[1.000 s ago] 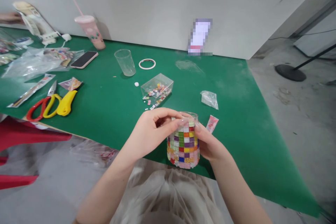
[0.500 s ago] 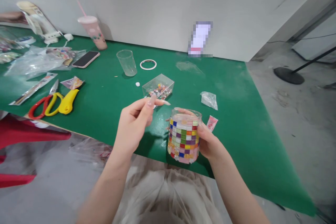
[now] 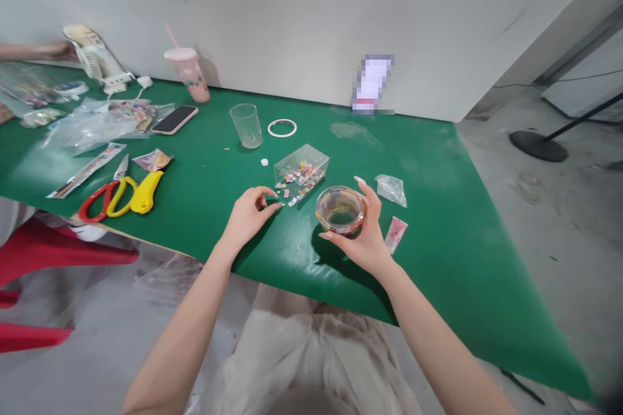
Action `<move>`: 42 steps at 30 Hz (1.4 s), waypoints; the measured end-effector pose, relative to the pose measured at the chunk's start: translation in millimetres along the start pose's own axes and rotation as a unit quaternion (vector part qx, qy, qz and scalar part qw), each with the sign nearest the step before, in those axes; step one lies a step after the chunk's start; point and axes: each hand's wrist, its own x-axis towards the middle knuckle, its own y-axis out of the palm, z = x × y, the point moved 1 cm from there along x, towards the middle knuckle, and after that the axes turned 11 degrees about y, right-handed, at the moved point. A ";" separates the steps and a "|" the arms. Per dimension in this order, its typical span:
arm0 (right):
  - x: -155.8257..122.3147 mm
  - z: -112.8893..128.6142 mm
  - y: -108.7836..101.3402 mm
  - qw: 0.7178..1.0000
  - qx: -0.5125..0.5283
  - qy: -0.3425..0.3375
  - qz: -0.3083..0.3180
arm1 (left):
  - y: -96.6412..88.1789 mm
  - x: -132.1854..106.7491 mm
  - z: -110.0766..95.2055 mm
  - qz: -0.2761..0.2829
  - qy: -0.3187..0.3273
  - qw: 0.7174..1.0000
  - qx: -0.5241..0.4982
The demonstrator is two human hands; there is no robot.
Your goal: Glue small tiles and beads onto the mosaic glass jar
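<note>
My right hand (image 3: pixel 364 237) wraps round a glass cup covered in coloured mosaic tiles (image 3: pixel 339 209), which stands on the green table (image 3: pixel 438 220), seen from above. My left hand (image 3: pixel 249 213) rests on the table to the left of it. Its thumb and forefinger are pinched together beside loose little tiles (image 3: pixel 292 198), which lie spilled in front of a clear plastic box of tiles (image 3: pixel 300 168). Whether a tile is between the fingertips is too small to tell.
An empty clear cup (image 3: pixel 246 124), a white ring (image 3: pixel 281 128), a phone (image 3: pixel 174 119) and a pink tumbler (image 3: pixel 189 73) stand further back. Scissors (image 3: pixel 111 194) lie at the left edge. A small plastic bag (image 3: pixel 390 187) and pink sachet (image 3: pixel 395 233) lie right of the cup. Another person's hand (image 3: pixel 53 50) shows far left.
My left hand has left the cup's rim and gone forward and down to the loose tiles. My right hand has moved the mosaic cup forward and set it upright on the table.
</note>
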 end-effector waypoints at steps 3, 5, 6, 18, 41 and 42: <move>2.8 -1.4 -3.4 0.999 0.020 0.023 0.011 | 1.5 -1.0 1.2 0.035 0.041 0.998 0.030; 3.2 -0.1 -7.7 0.999 0.027 0.036 0.023 | 2.3 -3.5 0.9 0.043 0.057 0.996 0.053; 3.3 0.7 -9.8 0.998 0.027 0.040 0.027 | 2.8 -4.6 0.2 0.047 0.065 0.995 0.065; 1.6 -2.5 -20.8 0.997 -0.007 0.065 0.049 | 12.8 9.0 -12.3 0.110 0.165 0.972 0.125; -71.7 44.3 10.5 0.977 0.040 0.192 0.078 | 7.2 -33.3 -46.8 0.003 0.064 0.997 0.033; -71.6 41.7 14.2 0.977 0.029 0.191 0.088 | 7.2 -34.6 -43.6 0.011 0.061 0.998 0.034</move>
